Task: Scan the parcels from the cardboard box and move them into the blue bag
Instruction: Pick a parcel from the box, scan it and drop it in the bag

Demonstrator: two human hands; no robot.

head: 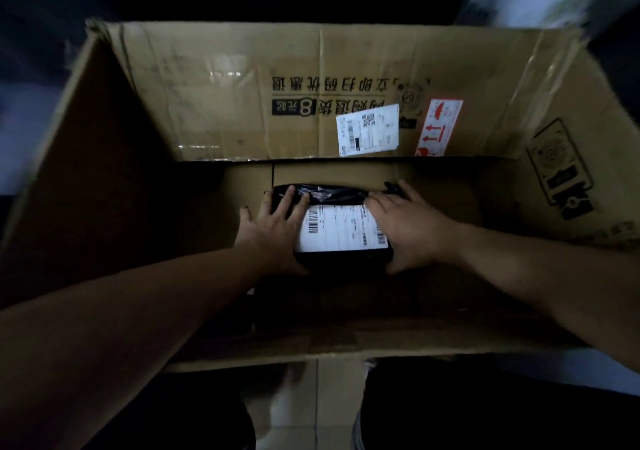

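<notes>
— Where is the parcel (332, 196)?

— It lies flat on the bottom of the cardboard box (221, 110), close to the far wall. The box is big and open at the top. The parcel is wrapped in shiny black plastic.

— What is on top of it?

— A white label (341, 229) with black bar codes. It faces up and sits between the two hands.

— What does the left hand (273, 222) do?

— It rests on the left end of the parcel. Its fingers are spread and nearly straight, and they lie on the black wrap. The thumb sticks out to the side and does not touch the parcel.

— And the right hand (410, 229)?

— It covers the right end of the parcel. Its fingers reach over the top to the far edge, and one side of the hand is against the near corner. I cannot tell if it grips the parcel or just presses on it.

— Is anything stuck on the box?

— Yes. The far flap has a white sticker (367, 129) and, just beside it, a red sticker (440, 128) with arrows. Big black letters (346, 84) are printed there too, upside down.

— What is under the box?

— A pale tiled floor (334, 401) shows at the near edge. The picture is dark.
</notes>
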